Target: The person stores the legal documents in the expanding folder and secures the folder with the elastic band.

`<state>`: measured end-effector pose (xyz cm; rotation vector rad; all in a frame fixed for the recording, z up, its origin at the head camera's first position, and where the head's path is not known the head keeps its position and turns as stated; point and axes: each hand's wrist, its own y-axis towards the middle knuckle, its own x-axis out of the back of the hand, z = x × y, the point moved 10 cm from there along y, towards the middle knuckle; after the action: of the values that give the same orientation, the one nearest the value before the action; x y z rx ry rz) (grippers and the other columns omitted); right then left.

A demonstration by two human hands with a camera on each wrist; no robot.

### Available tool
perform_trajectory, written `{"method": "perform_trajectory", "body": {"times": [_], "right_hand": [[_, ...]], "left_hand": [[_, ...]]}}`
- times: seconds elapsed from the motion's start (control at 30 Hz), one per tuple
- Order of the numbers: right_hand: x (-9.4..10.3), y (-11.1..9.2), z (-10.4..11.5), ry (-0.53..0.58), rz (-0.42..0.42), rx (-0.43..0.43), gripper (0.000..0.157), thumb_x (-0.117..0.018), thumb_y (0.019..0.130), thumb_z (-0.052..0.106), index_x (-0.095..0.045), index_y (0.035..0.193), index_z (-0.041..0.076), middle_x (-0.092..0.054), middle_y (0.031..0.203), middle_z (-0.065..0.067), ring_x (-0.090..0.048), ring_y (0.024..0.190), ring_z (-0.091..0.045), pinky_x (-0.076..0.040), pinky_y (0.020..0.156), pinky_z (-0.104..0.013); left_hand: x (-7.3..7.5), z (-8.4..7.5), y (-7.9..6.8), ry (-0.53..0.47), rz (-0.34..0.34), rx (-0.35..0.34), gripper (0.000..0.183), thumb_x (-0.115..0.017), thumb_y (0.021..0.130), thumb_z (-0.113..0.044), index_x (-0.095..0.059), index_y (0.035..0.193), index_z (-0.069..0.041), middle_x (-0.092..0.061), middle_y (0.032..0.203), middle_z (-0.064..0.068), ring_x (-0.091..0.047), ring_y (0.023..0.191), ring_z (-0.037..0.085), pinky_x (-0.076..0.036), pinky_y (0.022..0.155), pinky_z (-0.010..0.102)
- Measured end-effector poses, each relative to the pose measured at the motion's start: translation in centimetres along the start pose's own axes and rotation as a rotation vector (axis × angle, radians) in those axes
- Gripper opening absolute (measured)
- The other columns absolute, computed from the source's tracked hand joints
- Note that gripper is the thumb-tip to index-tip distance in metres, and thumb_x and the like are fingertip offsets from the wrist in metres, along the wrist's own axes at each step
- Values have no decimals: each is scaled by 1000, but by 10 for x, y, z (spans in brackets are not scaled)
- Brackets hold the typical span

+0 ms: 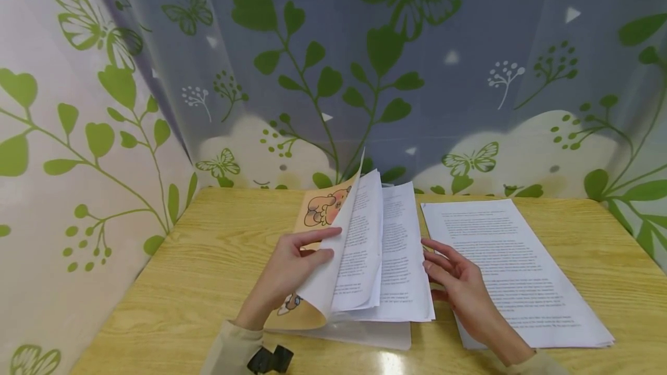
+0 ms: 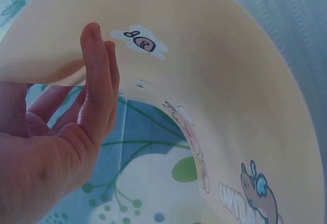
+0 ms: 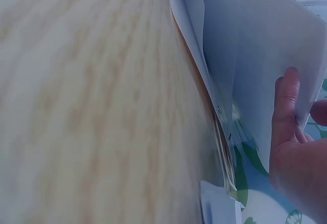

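Note:
A booklet with a pale orange cover printed with cartoon animals lies partly turned open mid-table. My left hand pinches the curled cover near its free edge, thumb on the white inner side. In the left wrist view, the fingers of my left hand lie against the printed side. Printed sheets fan out inside the booklet. My right hand is at their right edge, fingertips touching it. In the right wrist view, my right hand has nearly straight fingers against a white page, thumb apart.
A second stack of printed sheets lies to the right, partly under my right forearm. A pale, smooth sheet shows beneath the booklet's lower edge. The wooden table meets a leaf-and-butterfly patterned curtain at the back and sides.

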<state>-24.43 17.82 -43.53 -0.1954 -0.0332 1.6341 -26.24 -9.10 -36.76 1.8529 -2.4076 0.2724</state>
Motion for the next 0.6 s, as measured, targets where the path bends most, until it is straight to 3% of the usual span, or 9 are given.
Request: {"method": "perform_trajectory", "body": {"times": [0.6], "right_hand": [[-8, 1, 6, -4, 22, 27, 54, -60, 104, 20, -41, 153, 10, -69, 120, 17, -70, 99, -10, -61, 76, -30]], "left_hand": [[0, 0, 0, -9, 2, -13, 40, -66, 95, -9, -69, 135, -13, -74, 111, 23, -74, 74, 18, -61, 59, 33]]}}
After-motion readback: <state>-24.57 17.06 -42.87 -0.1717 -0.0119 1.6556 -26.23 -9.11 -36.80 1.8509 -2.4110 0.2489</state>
